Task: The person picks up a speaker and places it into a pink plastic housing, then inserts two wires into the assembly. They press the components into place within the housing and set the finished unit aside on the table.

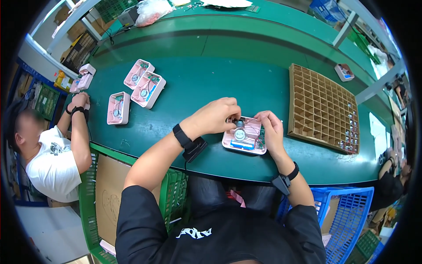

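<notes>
A pink plastic case (252, 127) sits in front of me on the green table, its inside facing up. In it are a round silver part (239, 134), a blue cylinder (242, 144) like a battery, a green circuit board (262, 139) and thin wires. My left hand (219, 117) reaches over the case's upper left with fingers curled together beside a dark round part; what they pinch is hidden. At the upper right corner, my right hand (271, 128) is closed against the case, fingertips near the wires.
Several similar pink cases (149, 90) stand to the left. A cardboard divider tray (323, 108) lies to the right, with another small pink case (344, 72) beyond it. Below the table edge are a green crate (173, 193) and a blue crate (347, 211). A co-worker (57, 154) works at left.
</notes>
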### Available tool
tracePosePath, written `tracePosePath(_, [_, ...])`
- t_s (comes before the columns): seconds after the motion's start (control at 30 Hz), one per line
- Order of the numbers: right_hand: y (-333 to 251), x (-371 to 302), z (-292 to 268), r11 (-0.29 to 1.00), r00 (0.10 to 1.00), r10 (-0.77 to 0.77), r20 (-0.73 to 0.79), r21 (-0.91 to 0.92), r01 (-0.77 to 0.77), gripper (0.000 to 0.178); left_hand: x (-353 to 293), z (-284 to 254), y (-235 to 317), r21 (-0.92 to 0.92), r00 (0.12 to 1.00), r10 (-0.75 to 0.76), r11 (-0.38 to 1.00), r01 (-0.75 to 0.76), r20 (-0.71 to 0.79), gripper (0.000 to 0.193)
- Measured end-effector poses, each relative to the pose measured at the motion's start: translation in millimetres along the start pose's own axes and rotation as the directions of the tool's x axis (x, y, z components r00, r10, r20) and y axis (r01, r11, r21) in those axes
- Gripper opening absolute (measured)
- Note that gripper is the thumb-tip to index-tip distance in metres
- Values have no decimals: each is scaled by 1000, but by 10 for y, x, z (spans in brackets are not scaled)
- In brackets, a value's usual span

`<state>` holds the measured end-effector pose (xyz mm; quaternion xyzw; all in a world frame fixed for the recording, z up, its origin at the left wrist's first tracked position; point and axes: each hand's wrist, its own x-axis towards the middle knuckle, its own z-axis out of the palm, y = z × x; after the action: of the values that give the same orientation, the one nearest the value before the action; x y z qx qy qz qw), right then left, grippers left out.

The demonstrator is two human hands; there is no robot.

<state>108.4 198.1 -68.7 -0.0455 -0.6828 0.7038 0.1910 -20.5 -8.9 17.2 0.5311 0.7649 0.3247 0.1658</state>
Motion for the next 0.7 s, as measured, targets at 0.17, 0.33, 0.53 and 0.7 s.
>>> tracePosePath(0.17, [-20,-24,33,1000,1000,11,-1,-14,-11,21,-26,51,-47,105,997,45,994,-39,-56,19])
tracePosePath(0.33, [-99,-15,57,998,999,51,-9,-21,-51,19,-4,86,-125,138,983,156,980,-141,-101,25])
tracePosePath(0.53, [-77,-21,35,993,994,111,1,-41,-111,19,19,86,-144,5,996,71,997,-71,-50,22])
tracePosePath(0.7, [-65,-28,11,995,997,80,10,-55,-80,18,14,116,-121,9,1000,-2,1000,2,-19,16])
